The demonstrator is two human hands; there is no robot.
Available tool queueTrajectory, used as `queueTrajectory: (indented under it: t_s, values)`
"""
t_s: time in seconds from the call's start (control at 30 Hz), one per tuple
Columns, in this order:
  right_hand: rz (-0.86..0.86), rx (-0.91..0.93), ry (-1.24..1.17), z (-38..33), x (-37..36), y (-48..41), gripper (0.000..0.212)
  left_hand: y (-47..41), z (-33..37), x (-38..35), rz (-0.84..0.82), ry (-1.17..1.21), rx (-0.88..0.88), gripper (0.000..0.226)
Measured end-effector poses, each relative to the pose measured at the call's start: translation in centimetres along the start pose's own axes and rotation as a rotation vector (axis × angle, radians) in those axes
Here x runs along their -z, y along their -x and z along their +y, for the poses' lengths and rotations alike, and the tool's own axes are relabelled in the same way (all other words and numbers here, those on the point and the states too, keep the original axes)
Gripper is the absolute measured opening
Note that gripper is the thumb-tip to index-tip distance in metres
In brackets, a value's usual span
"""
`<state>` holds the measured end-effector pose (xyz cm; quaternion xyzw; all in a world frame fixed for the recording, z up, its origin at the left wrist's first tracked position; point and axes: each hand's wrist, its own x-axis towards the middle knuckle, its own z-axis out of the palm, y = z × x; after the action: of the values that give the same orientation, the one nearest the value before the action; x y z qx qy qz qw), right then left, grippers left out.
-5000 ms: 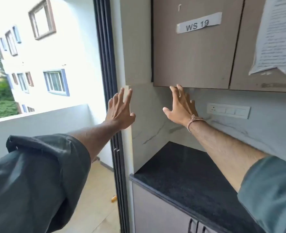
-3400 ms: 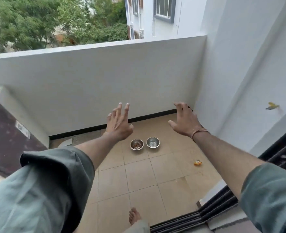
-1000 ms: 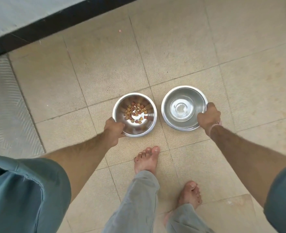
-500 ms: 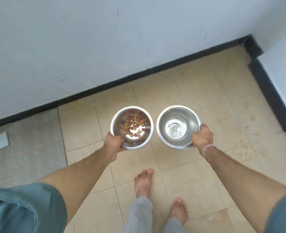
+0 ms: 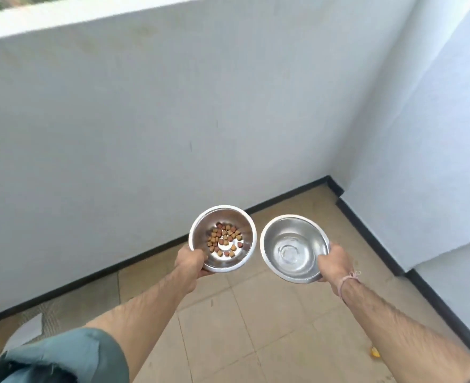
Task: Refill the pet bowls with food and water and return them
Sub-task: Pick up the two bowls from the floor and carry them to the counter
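Note:
Two round steel pet bowls hang in the air above the balcony floor. The left food bowl (image 5: 242, 219) has a thin scatter of brown kibble (image 5: 224, 239) on its bottom. My left hand (image 5: 189, 262) grips its near rim, thumb inside. The right water bowl (image 5: 294, 230) holds only a little water at its base. My right hand (image 5: 334, 262), a thread tied at the wrist, grips that bowl's near right rim. The two bowls are side by side, a small gap between them.
A white parapet wall (image 5: 173, 120) stands ahead, with a second white wall (image 5: 435, 161) on the right meeting it at a corner. Beige floor tiles (image 5: 256, 327) lie below. A ribbed mat (image 5: 54, 310) lies at the left, a small orange scrap (image 5: 374, 352) at the right.
Both bowls, which stood on the floor a second ago, have been lifted in my hands. My view has tilted up from the floor and my feet to the parapet wall.

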<state>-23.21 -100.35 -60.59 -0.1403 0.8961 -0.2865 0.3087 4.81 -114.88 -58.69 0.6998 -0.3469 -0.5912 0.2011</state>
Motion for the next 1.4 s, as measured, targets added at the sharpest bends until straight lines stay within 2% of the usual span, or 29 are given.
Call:
queueTrajectory:
  t_s: [0.07,0.23,0.33,0.47,0.63,0.8,1.13,1.4]
  values:
    - [0.016,0.022,-0.029,-1.1,2.5,1.1,0.035,1.9,3.2,0.6,-0.031,-0.04,-0.047,0.036]
    - [0.086,0.071,-0.054,-6.4,9.4,7.9,0.021,7.9,10.7,2.3,-0.09,-0.135,-0.173,0.028]
    - [0.16,0.118,-0.067,-8.9,13.1,12.2,0.037,11.4,14.3,3.5,-0.145,-0.196,-0.227,0.02]
    - [0.233,0.095,-0.13,-11.3,17.7,17.8,0.027,14.7,17.9,4.4,-0.221,-0.236,-0.325,0.024]
    - [0.279,0.109,-0.226,-11.9,23.1,24.5,0.027,19.7,21.7,4.6,-0.305,-0.312,-0.453,0.022]
    - [0.408,0.119,-0.287,-11.6,28.8,30.9,0.027,26.3,25.2,3.7,-0.395,-0.331,-0.593,0.015]
    - [0.657,0.118,-0.32,-8.4,38.3,42.8,0.022,40.4,25.3,3.0,-0.601,-0.361,-0.75,0.016]
    - [0.826,0.057,-0.346,-4.2,41.9,51.8,0.018,48.5,24.1,2.5,-0.79,-0.443,-0.839,0.019]
